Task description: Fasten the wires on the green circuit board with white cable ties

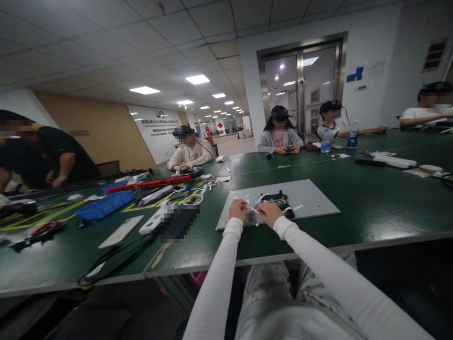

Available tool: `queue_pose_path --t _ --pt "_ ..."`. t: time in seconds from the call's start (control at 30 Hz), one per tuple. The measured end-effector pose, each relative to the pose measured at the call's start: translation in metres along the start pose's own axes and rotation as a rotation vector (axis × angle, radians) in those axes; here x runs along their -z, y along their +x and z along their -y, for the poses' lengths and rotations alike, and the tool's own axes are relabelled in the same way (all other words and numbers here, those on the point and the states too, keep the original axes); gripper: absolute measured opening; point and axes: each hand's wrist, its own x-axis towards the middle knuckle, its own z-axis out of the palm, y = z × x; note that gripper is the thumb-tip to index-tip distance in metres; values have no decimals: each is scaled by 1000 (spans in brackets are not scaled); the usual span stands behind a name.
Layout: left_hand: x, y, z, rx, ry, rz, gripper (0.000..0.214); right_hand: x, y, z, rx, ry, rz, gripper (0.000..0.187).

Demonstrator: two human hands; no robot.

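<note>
A grey flat board (311,196) lies on the green table before me. On it rests a black device (278,198) with its inside partly exposed, and a white strip sticks out at its right. My left hand (238,209) is over the board's left part, fingers pinched at one end of a small white strip (252,209). At the strip's other end my right hand (271,214) closes its fingers, right in front of the black device and covering part of it. Small clear or white pieces lie under my hands, too small to name.
To the left are a blue tray (106,206), a white phone-like slab (121,231), a white power strip (155,217) and black cables (120,259). Two bottles (352,137) stand at the far right. Several people with head-worn gear sit around the green table (382,208).
</note>
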Motion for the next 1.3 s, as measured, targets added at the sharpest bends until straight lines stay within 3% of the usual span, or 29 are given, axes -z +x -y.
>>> queue_pose_path --t 0.27,0.6,1.3 --pt "-4 1 6 -53 -8 -2 17 -1 0 -1 5 0 21 20" --pt "1 0 -2 -6 75 26 21 1 -2 2 8 -17 45 21" --pt "-1 -1 1 43 112 64 22 -1 -2 2 1 -18 46 20"
